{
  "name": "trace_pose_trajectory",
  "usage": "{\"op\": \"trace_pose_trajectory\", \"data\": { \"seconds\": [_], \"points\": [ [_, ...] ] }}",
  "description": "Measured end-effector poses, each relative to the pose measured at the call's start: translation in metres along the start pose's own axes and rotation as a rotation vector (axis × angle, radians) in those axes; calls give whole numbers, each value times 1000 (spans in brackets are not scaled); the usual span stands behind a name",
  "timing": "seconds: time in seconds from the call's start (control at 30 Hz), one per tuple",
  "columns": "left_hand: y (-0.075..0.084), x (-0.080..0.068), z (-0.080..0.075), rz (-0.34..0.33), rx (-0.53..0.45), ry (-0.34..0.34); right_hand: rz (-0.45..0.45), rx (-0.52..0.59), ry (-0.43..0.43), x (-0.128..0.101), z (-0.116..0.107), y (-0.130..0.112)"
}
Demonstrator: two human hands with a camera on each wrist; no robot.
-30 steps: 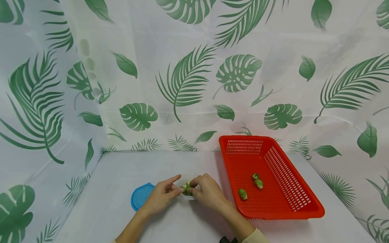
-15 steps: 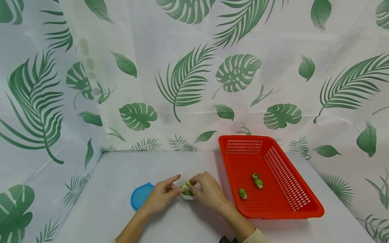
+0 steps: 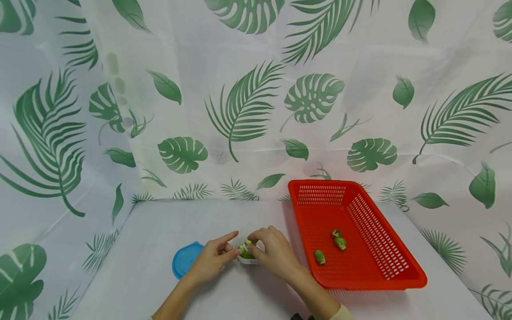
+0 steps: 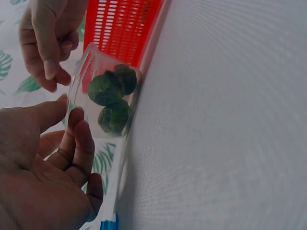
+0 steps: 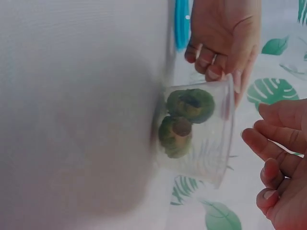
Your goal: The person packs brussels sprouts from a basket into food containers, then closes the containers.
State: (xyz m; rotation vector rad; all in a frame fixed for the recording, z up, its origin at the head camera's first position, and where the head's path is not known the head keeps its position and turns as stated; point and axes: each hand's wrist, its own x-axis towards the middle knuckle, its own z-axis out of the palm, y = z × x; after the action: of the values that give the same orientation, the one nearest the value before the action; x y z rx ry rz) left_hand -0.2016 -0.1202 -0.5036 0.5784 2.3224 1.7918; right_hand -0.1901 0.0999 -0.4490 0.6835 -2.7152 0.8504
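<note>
A small clear plastic container [image 3: 249, 261] stands on the white table, with Brussels sprouts [image 4: 106, 89] inside it. My left hand [image 3: 212, 258] holds it at the rim, thumb on the near side and some fingers curled against the wall. My right hand [image 3: 276, 251] hovers over the container's right side. In the right wrist view its fingers [image 5: 255, 142] are loosely bent, just off the rim, with nothing between them. The left hand [image 5: 220, 40] shows beyond the container there.
A blue lid [image 3: 185, 261] lies left of the container. To the right stands a red perforated basket [image 3: 376, 284] with three Brussels sprouts [image 3: 340, 243] in it. Leaf-patterned sheeting [image 3: 260, 155] rises behind and beside the table.
Inside the container, the sprouts look slightly shifted compared with one second ago. Both hands stay almost where they were.
</note>
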Motion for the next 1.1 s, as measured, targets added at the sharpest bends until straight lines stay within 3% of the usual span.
{"op": "trace_pose_trajectory", "data": {
  "seconds": [0.57, 0.83, 1.1],
  "points": [
    [2, 0, 1, -13, 2, 1, -91, -60, 77, 3, -40, -11],
    [1, -1, 2, -18, -10, 8, -70, -46, 94, 8, -59, -12],
    [1, 0, 2, -13, -9, 6, 33, -4, 77, 8, -78, -8]
  ]
}}
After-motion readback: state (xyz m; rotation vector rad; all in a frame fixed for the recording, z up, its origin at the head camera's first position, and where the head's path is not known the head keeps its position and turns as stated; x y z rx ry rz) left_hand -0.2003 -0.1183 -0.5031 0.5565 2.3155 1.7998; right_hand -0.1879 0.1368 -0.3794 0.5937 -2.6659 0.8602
